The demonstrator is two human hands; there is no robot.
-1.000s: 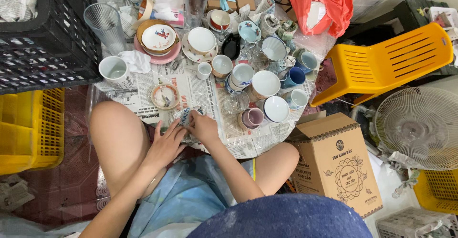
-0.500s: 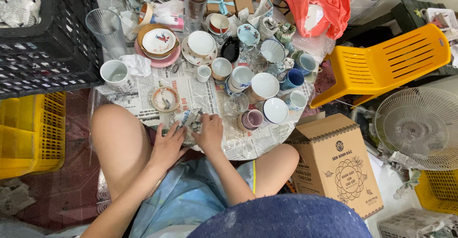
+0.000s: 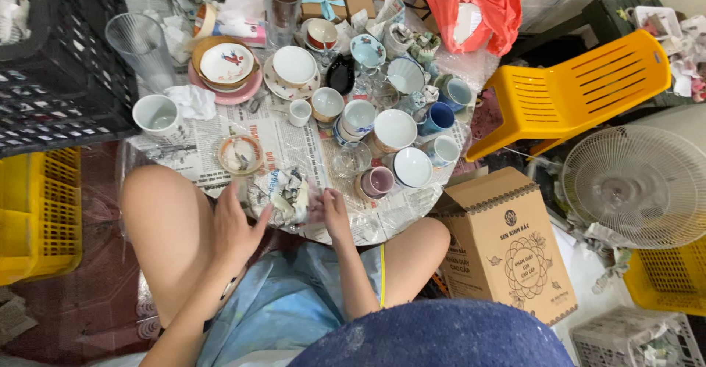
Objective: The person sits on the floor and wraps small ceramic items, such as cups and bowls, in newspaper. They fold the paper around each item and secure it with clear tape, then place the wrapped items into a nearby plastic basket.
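Observation:
A crumpled newspaper bundle [image 3: 283, 193] lies on the newspaper-covered surface [image 3: 294, 135] in front of my knees, with clear plastic wrap [image 3: 312, 207] around its right side. My left hand [image 3: 237, 227] is just left of the bundle, its fingers spread and raised and its thumb pointing at the bundle. On the bundle's right, my right hand [image 3: 334, 211] has its fingers curled on the clear wrap. A small patterned saucer [image 3: 240, 154] sits just beyond the left hand. An empty clear glass [image 3: 348, 159] and a mauve cup [image 3: 376, 182] stand beyond the right hand.
Several cups, bowls and plates crowd the far half of the surface, among them a tall ribbed glass [image 3: 143, 47] and a white mug [image 3: 157, 115]. A black crate [image 3: 51, 80] and yellow crate [image 3: 40, 212] are left. A cardboard box [image 3: 507, 246], yellow chair [image 3: 573, 91] and fan [image 3: 636, 187] are right.
Both hands have drawn back toward me and apart. The newspaper bundle they were pressing now lies exposed between them. The view has shifted slightly.

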